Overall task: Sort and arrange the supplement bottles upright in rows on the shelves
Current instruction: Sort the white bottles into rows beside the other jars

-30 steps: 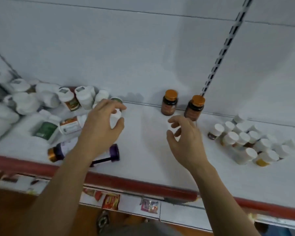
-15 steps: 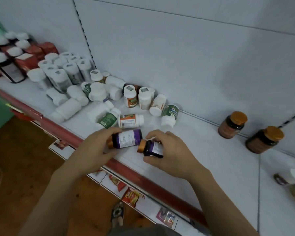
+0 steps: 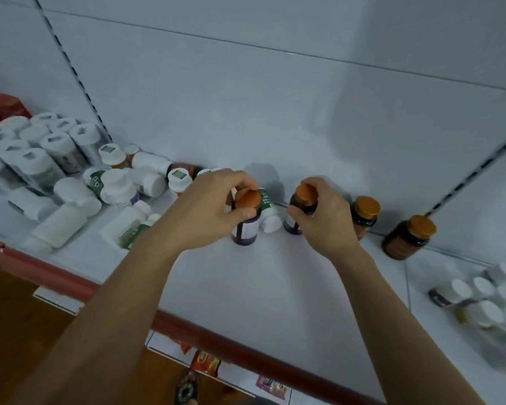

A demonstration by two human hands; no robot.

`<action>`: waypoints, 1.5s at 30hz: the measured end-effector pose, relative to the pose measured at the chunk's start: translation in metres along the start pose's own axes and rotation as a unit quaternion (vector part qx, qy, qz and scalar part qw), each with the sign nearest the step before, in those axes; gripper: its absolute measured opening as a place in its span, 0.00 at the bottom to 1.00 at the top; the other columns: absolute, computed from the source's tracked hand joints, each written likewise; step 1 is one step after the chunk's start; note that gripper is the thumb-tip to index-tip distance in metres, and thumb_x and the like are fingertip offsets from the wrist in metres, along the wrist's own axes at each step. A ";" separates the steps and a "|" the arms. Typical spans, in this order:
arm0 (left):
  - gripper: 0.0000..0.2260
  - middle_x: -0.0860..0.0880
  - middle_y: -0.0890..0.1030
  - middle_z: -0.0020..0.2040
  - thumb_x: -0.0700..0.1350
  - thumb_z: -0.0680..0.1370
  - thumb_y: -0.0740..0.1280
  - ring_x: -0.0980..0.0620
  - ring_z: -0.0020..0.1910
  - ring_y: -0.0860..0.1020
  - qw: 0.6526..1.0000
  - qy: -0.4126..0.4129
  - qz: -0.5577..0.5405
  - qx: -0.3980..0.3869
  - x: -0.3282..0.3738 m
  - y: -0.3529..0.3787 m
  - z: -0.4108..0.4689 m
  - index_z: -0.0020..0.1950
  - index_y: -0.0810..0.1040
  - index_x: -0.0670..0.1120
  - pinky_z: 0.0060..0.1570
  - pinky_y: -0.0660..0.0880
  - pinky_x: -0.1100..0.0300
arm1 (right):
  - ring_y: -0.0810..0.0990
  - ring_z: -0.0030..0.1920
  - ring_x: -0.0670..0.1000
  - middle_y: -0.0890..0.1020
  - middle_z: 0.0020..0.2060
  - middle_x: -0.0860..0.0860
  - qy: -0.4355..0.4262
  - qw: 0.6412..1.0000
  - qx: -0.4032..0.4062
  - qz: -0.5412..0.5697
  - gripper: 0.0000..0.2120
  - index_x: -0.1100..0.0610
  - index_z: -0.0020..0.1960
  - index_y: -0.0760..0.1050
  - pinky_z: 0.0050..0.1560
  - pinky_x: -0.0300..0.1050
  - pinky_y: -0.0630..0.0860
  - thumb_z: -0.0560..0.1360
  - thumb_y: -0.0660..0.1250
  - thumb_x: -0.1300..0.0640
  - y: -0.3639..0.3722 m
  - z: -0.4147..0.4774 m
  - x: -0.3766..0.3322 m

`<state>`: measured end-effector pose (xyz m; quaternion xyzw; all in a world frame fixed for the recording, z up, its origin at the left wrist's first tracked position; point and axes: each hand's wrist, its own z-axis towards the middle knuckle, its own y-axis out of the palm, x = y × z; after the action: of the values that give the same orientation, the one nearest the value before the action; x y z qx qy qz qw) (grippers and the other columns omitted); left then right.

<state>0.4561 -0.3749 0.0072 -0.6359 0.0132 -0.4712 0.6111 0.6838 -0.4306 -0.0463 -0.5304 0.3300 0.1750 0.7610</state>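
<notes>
The left hand [image 3: 208, 211] grips a purple bottle [image 3: 246, 229] by its orange cap, upright on the shelf [image 3: 275, 287]. Just beside it the right hand [image 3: 324, 220] grips a second purple bottle [image 3: 301, 204], apparently upright too, next to two brown bottles [image 3: 408, 241].

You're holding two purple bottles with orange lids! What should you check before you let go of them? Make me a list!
1. Left-hand grip curled round the left purple bottle: ok.
2. Right-hand grip curled round the right purple bottle: ok.
3. Both bottles roughly upright: ok.
4. Their bottoms flat on the shelf: cannot tell.
5. Gap between them free: not ok, a green-label bottle lies on its side there.
6. Brown bottles to the right stand upright, ready to line up with: ok.
</notes>
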 end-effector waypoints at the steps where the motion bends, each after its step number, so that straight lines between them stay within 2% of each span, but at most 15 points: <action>1: 0.14 0.58 0.80 0.52 0.48 0.76 0.74 0.58 0.48 0.78 1.000 0.003 -0.002 -0.006 0.002 0.000 0.009 0.60 0.79 0.55 0.48 0.73 0.63 | 0.77 0.53 0.50 0.79 0.55 0.49 0.000 1.000 -0.001 0.002 0.23 0.53 0.65 0.72 0.56 0.44 0.74 0.73 0.75 0.57 0.000 0.007 0.001; 5: 0.14 0.59 0.79 0.49 0.47 0.75 0.75 0.61 0.46 0.77 0.998 0.001 0.034 -0.049 -0.007 0.001 0.025 0.58 0.78 0.56 0.45 0.72 0.62 | 0.74 0.60 0.49 0.75 0.63 0.52 -0.021 0.999 0.036 -0.021 0.25 0.54 0.69 0.72 0.58 0.30 0.64 0.74 0.75 0.58 -0.001 0.007 -0.006; 8: 0.15 0.57 0.78 0.49 0.45 0.75 0.75 0.60 0.46 0.76 0.996 0.000 0.065 -0.058 -0.025 0.001 0.024 0.58 0.78 0.57 0.44 0.69 0.62 | 0.76 0.52 0.52 0.77 0.54 0.54 -0.086 0.980 0.172 -0.051 0.14 0.57 0.59 0.76 0.51 0.37 0.70 0.74 0.72 0.61 0.005 -0.015 -0.015; 11: 0.15 0.57 0.79 0.51 0.46 0.76 0.75 0.61 0.46 0.76 0.997 -0.016 0.060 -0.038 -0.035 -0.001 0.022 0.60 0.78 0.56 0.42 0.69 0.67 | 0.78 0.42 0.54 0.80 0.48 0.52 -0.053 0.991 0.100 -0.078 0.11 0.55 0.55 0.75 0.38 0.44 0.67 0.75 0.72 0.55 0.021 -0.026 -0.022; 13: 0.15 0.58 0.78 0.52 0.46 0.76 0.75 0.60 0.46 0.76 0.998 -0.019 0.056 -0.031 -0.038 -0.001 0.021 0.61 0.78 0.56 0.42 0.69 0.69 | 0.80 0.45 0.56 0.81 0.54 0.51 -0.036 0.988 0.006 -0.151 0.17 0.53 0.60 0.74 0.39 0.44 0.68 0.75 0.73 0.50 0.037 -0.029 -0.024; 15: 0.16 0.57 0.79 0.53 0.47 0.75 0.75 0.60 0.46 0.76 0.998 -0.015 0.055 -0.028 -0.040 -0.001 0.020 0.61 0.77 0.55 0.43 0.70 0.67 | 0.81 0.47 0.57 0.79 0.58 0.51 -0.025 0.977 -0.020 -0.212 0.21 0.52 0.63 0.71 0.39 0.45 0.70 0.75 0.73 0.48 0.047 -0.029 -0.026; 18: 0.17 0.55 0.79 0.53 0.47 0.75 0.76 0.59 0.46 0.76 0.998 -0.009 0.045 -0.030 -0.040 -0.002 0.019 0.61 0.77 0.55 0.45 0.74 0.61 | 0.81 0.46 0.57 0.80 0.58 0.53 -0.010 0.979 0.008 -0.205 0.18 0.53 0.62 0.70 0.38 0.46 0.72 0.76 0.71 0.52 0.048 -0.032 -0.026; 22: 0.16 0.57 0.76 0.52 0.47 0.76 0.74 0.60 0.46 0.76 0.999 0.007 0.037 -0.039 -0.036 0.002 0.026 0.62 0.77 0.55 0.45 0.72 0.64 | 0.76 0.42 0.52 0.80 0.50 0.51 -0.004 0.987 0.073 -0.144 0.19 0.53 0.58 0.73 0.36 0.41 0.66 0.71 0.73 0.51 0.031 -0.052 -0.024; 25: 0.16 0.56 0.75 0.53 0.45 0.77 0.74 0.61 0.46 0.75 0.998 0.040 0.021 -0.037 -0.028 0.015 0.039 0.62 0.77 0.53 0.44 0.70 0.67 | 0.72 0.46 0.48 0.78 0.47 0.48 0.001 0.985 0.140 -0.104 0.17 0.53 0.57 0.73 0.41 0.41 0.67 0.71 0.73 0.53 0.010 -0.061 -0.022; 28: 0.14 0.53 0.76 0.53 0.42 0.77 0.73 0.54 0.47 0.75 0.997 0.072 0.002 -0.027 -0.016 0.032 0.055 0.60 0.77 0.50 0.49 0.75 0.56 | 0.73 0.49 0.48 0.78 0.50 0.47 0.018 0.983 0.156 -0.091 0.15 0.52 0.58 0.72 0.47 0.42 0.69 0.75 0.72 0.53 -0.008 -0.057 -0.018; 31: 0.12 0.54 0.77 0.52 0.40 0.76 0.73 0.56 0.44 0.73 0.996 0.084 -0.020 -0.005 -0.010 0.045 0.066 0.58 0.78 0.49 0.48 0.77 0.51 | 0.76 0.48 0.50 0.79 0.49 0.49 0.019 0.981 0.176 -0.085 0.13 0.53 0.56 0.72 0.47 0.45 0.73 0.76 0.72 0.54 -0.024 -0.056 -0.008; 35: 0.14 0.56 0.75 0.54 0.39 0.75 0.75 0.56 0.48 0.76 0.996 0.083 -0.040 0.014 -0.016 0.046 0.065 0.58 0.78 0.50 0.50 0.75 0.57 | 0.77 0.45 0.52 0.79 0.46 0.50 0.071 0.977 0.164 -0.116 0.12 0.54 0.55 0.74 0.43 0.45 0.73 0.75 0.73 0.53 -0.037 -0.060 0.008; 38: 0.16 0.53 0.75 0.57 0.41 0.75 0.74 0.52 0.52 0.79 0.997 0.072 -0.022 0.000 -0.025 0.032 0.055 0.61 0.78 0.50 0.52 0.76 0.56 | 0.77 0.50 0.55 0.79 0.52 0.54 0.095 0.973 0.160 -0.137 0.12 0.55 0.56 0.78 0.46 0.45 0.70 0.75 0.74 0.55 -0.036 -0.063 0.015; 42: 0.09 0.57 0.80 0.48 0.43 0.77 0.73 0.55 0.44 0.80 0.998 0.065 0.017 -0.017 -0.041 -0.002 0.030 0.54 0.80 0.52 0.45 0.78 0.54 | 0.76 0.50 0.54 0.77 0.54 0.53 0.034 0.967 0.215 -0.134 0.08 0.57 0.51 0.80 0.46 0.45 0.71 0.73 0.74 0.59 -0.026 -0.059 0.001; 45: 0.09 0.58 0.81 0.46 0.43 0.77 0.73 0.60 0.43 0.80 0.998 0.051 0.027 -0.036 -0.062 -0.034 0.005 0.53 0.80 0.54 0.40 0.77 0.65 | 0.75 0.44 0.48 0.79 0.47 0.50 -0.051 0.979 0.176 -0.095 0.06 0.56 0.50 0.78 0.41 0.43 0.75 0.74 0.72 0.60 0.002 -0.049 -0.024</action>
<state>0.4059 -0.3264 -0.0012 -0.6323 0.0786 -0.4851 0.5989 0.6496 -0.4734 -0.0417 -0.4080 0.2645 0.0676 0.8712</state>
